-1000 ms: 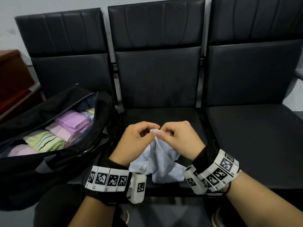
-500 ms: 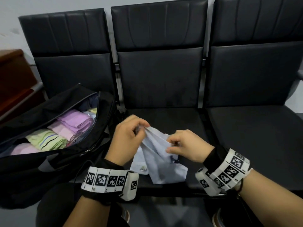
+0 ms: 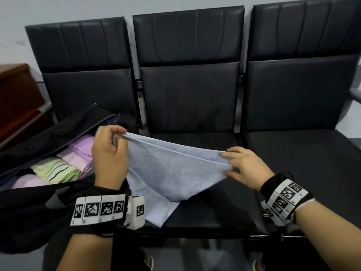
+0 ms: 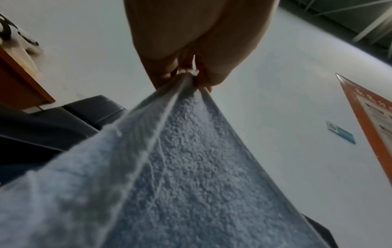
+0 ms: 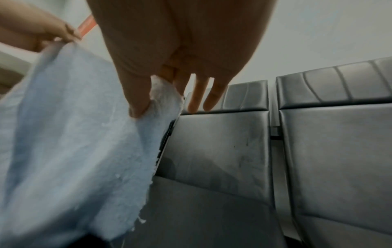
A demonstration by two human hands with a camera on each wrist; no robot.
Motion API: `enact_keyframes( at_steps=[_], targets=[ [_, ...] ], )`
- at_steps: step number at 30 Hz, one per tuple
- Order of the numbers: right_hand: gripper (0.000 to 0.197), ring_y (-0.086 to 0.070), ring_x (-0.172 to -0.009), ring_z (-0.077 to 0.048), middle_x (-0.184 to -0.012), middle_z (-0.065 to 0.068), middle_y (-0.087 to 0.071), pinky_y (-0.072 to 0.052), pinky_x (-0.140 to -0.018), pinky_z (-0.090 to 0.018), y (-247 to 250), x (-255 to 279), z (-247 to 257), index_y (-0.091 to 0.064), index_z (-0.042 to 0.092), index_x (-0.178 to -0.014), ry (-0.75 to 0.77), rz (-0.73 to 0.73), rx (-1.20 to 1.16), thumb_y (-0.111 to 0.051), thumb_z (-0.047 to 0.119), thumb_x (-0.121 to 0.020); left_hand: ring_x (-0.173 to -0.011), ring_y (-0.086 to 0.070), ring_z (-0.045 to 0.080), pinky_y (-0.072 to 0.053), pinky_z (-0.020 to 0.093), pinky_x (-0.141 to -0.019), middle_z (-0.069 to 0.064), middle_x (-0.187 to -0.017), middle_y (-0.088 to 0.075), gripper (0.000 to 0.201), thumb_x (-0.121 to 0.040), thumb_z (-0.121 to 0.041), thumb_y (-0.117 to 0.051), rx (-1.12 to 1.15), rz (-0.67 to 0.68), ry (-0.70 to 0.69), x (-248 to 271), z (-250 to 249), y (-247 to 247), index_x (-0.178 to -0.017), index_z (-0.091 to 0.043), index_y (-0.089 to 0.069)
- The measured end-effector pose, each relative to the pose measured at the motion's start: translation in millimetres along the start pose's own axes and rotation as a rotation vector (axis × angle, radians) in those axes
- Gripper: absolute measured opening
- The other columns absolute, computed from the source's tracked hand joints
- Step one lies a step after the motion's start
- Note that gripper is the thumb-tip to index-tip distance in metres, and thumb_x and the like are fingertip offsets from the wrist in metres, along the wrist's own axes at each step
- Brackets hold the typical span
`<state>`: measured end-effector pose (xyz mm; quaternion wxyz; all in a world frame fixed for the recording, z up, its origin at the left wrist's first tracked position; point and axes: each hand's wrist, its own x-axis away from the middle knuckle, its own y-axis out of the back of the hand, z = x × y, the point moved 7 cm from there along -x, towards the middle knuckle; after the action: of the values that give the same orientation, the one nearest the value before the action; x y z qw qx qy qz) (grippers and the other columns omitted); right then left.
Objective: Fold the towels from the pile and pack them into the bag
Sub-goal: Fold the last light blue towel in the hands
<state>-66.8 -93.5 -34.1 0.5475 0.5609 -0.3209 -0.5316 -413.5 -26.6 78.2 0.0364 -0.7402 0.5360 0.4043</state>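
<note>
A pale blue towel (image 3: 172, 169) is stretched between both hands above the middle seat (image 3: 214, 208), its lower part drooping onto the seat. My left hand (image 3: 115, 137) pinches one corner up near the bag; the left wrist view shows the towel (image 4: 180, 167) bunched in that hand (image 4: 191, 73). My right hand (image 3: 230, 163) pinches the opposite corner between thumb and forefinger, with the other fingers straight; the right wrist view shows that hand (image 5: 157, 97) on the towel (image 5: 74, 134). An open black bag (image 3: 48, 137) sits on the left seat.
Inside the bag lie folded towels: a lilac one (image 3: 82, 147), a pink one (image 3: 25, 182) and a green striped one (image 3: 56, 171). Three black padded seats stand in a row against a pale wall. A brown wooden cabinet (image 3: 15, 90) is at the far left.
My hands have moved apart from the middle, the left up toward the bag and the right to the right, pulling the bunched towel out into a stretched double edge.
</note>
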Motion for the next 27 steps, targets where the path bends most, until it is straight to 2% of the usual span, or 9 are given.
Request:
enact_keyframes(
  at_steps=[3, 6, 8, 11, 15, 20, 24, 27],
  targets=[
    [0.014, -0.062, -0.101, -0.017, -0.103, 0.004, -0.071, -0.053, -0.088, -0.039, 32, -6, -8, -0.073, 0.016, -0.085, -0.062, -0.169, -0.196, -0.08, 0.027, -0.081, -0.094, -0.051, 0.009, -0.037, 0.019, -0.084, 0.009, -0.106, -0.061, 0.022, -0.091, 0.003, -0.048, -0.069, -0.036, 0.06, -5, 12, 7, -0.1, -0.01, -0.062],
    [0.01, -0.06, -0.08, -0.008, -0.084, 0.007, -0.063, -0.05, -0.076, -0.03, 63, -12, -15, -0.065, 0.02, -0.083, -0.114, -0.327, -0.34, -0.074, 0.018, -0.086, -0.097, -0.054, 0.014, -0.041, 0.026, -0.088, 0.01, -0.107, -0.063, 0.022, -0.092, 0.001, -0.048, -0.115, -0.056, 0.061, -11, 16, 12, -0.104, -0.007, -0.064],
    [0.011, -0.059, -0.081, -0.006, -0.083, 0.008, -0.061, -0.048, -0.075, -0.026, 79, -16, -17, -0.065, 0.021, -0.084, -0.143, -0.39, -0.378, -0.07, 0.012, -0.088, -0.098, -0.055, 0.017, -0.043, 0.029, -0.089, 0.012, -0.108, -0.063, 0.023, -0.093, 0.001, -0.048, -0.127, -0.053, 0.051, -15, 16, 12, -0.105, -0.005, -0.065],
    [0.009, -0.059, -0.081, -0.008, -0.084, 0.003, -0.062, -0.047, -0.076, -0.022, 99, -19, -17, -0.068, 0.015, -0.086, -0.182, -0.504, -0.426, -0.07, 0.006, -0.088, -0.096, -0.053, 0.013, -0.042, 0.028, -0.089, 0.012, -0.108, -0.063, 0.023, -0.093, 0.001, -0.047, -0.138, -0.059, 0.046, -19, 15, 13, -0.105, -0.006, -0.066],
    [0.009, -0.053, -0.08, 0.003, -0.086, 0.008, -0.053, -0.039, -0.074, -0.006, 116, -21, -11, -0.067, 0.014, -0.086, -0.181, -0.588, -0.4, -0.072, 0.006, -0.086, -0.096, -0.05, 0.01, -0.039, 0.025, -0.088, 0.012, -0.108, -0.063, 0.023, -0.093, -0.001, -0.046, -0.153, -0.079, 0.033, -24, 12, 15, -0.105, -0.005, -0.066],
    [0.011, -0.051, -0.086, 0.008, -0.097, 0.005, -0.054, -0.039, -0.075, -0.004, 132, -17, -11, -0.067, 0.017, -0.085, -0.234, -0.625, -0.421, -0.074, 0.009, -0.085, -0.099, -0.053, 0.012, -0.042, 0.027, -0.089, 0.011, -0.11, -0.062, 0.023, -0.094, -0.001, -0.046, -0.137, -0.083, 0.037, -29, 8, 18, -0.106, -0.006, -0.066],
    [0.019, -0.058, -0.077, 0.002, -0.083, 0.012, -0.064, -0.043, -0.067, -0.006, 139, -8, -13, -0.064, 0.026, -0.083, -0.263, -0.606, -0.518, -0.073, 0.01, -0.086, -0.096, -0.052, 0.01, -0.042, 0.027, -0.087, 0.007, -0.104, -0.061, 0.021, -0.093, -0.003, -0.047, -0.103, -0.125, -0.012, -28, -4, 24, -0.102, -0.008, -0.065],
    [0.021, -0.062, -0.082, 0.0, -0.089, 0.018, -0.066, -0.047, -0.07, -0.008, 152, 2, -12, -0.066, 0.029, -0.095, -0.24, -0.676, -0.58, -0.073, 0.012, -0.086, -0.091, -0.053, 0.006, -0.043, 0.026, -0.084, 0.0, -0.099, -0.06, 0.02, -0.09, -0.009, -0.046, -0.062, -0.163, -0.013, -28, -9, 29, -0.097, -0.013, -0.065]
  ],
)
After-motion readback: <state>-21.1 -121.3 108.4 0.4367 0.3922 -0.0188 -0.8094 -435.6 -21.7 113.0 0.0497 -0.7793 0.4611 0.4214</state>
